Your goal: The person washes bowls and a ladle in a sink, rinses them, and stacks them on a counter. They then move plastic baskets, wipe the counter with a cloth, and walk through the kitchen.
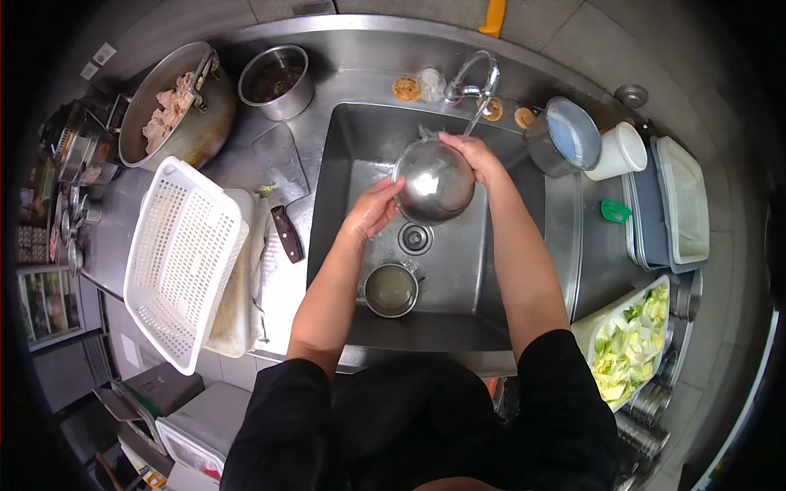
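Note:
A shiny metal bowl (434, 192) is tipped over the sink (458, 315), its rounded outside facing me. My left hand (375, 209) grips its left edge, thumb on the outer surface. On the upper right, my right hand (473, 155) holds the rim, close to the faucet (483, 78). Water runs from the spout and splashes at the bowl's far edge. Below, a small metal pot (390, 290) with cloudy liquid stands on the sink floor near the drain (415, 238). The bowl's inside is hidden.
Left of the sink lie a cleaver (282, 196) and a white perforated basket (184, 262). Behind them stand a large pot with pale meat (168, 110) and a smaller pot (278, 82). To the right are a metal container (561, 139), a white tub (618, 151) and chopped lettuce (630, 348).

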A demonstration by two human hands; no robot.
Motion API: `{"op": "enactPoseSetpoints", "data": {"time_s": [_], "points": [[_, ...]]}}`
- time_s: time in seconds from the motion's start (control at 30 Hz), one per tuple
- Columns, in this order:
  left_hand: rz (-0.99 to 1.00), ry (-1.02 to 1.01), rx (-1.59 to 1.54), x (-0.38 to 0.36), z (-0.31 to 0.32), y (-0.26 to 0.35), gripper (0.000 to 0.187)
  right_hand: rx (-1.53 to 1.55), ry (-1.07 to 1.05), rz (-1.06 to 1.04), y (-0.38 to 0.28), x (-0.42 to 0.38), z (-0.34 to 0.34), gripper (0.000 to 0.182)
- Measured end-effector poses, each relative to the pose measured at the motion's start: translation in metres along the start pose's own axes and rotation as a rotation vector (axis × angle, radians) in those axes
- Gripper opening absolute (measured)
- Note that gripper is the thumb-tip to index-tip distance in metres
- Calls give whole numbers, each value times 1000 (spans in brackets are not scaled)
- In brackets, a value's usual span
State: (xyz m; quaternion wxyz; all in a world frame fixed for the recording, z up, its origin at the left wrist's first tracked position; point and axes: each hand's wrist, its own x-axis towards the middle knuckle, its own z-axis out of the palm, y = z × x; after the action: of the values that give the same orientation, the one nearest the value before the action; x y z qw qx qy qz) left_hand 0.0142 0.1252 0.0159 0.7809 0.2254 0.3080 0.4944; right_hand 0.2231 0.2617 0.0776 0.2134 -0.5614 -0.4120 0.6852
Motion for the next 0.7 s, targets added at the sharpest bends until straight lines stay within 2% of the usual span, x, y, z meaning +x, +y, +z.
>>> {"op": "enactPoseSetpoints", "data": {"time_s": [0.03, 0.07, 0.1, 0.13, 0.17, 0.2, 0.23, 0.27, 0.3, 0.37, 0.4, 0.43, 0.47, 0.53, 0.57, 0.63, 0.67, 0.7], "points": [[-1, -10, -2, 4, -5, -3, 39, -21, 79, -57, -4, -6, 0, 40], [-38, 209, 242, 8, -7, -6, 44, -147, 136, -198, 10, 15, -9, 39], [-71, 428, 485, 12, -10, -10, 50, -151, 147, -201, 22, 29, -16, 39], [-89, 461, 520, 15, -19, -17, 65, -204, 227, -281, 32, 40, -21, 38], [-89, 450, 519, 17, -13, -16, 65, -255, 306, -359, 36, 44, -23, 37], [-107, 459, 409, 18, -5, -15, 72, -324, 360, -347, 32, 31, -19, 33], [-126, 469, 300, 19, 3, -14, 79, -324, 367, -345, 31, 18, -14, 33], [-120, 435, 273, 20, 9, -15, 87, -475, 393, -416, 30, 3, -6, 31], [-122, 432, 272, 21, 23, -13, 87, -626, 415, -485, 34, -11, 4, 29], [-223, 420, 29, 22, 49, -4, 93, -782, 363, -634, 55, -38, 31, 26], [-253, 316, -8, 36, 37, -14, 80, -901, 293, -662, 65, -53, 44, 21], [-257, 309, -9, 48, 19, -31, 80, -1019, 220, -686, 73, -65, 52, 17], [-217, 316, 27, 60, 0, -48, 69, -1020, 228, -682, 79, -67, 50, 17], [-113, 377, 63, 58, 9, -51, 41, -863, 61, -594, 101, -59, 42, 17], [-120, 372, 68, 52, 17, -51, 41, -859, 70, -591, 106, -50, 33, 17], [-79, 374, 108, 40, 28, -54, 37, -825, 387, -555, 113, -20, 9, 19], [-84, 371, 113, 35, 38, -52, 37, -821, 392, -552, 119, 1, 2, 19], [-66, 351, 181, 30, 48, -48, 41, -546, 407, -475, 124, 25, -4, 18]]}}
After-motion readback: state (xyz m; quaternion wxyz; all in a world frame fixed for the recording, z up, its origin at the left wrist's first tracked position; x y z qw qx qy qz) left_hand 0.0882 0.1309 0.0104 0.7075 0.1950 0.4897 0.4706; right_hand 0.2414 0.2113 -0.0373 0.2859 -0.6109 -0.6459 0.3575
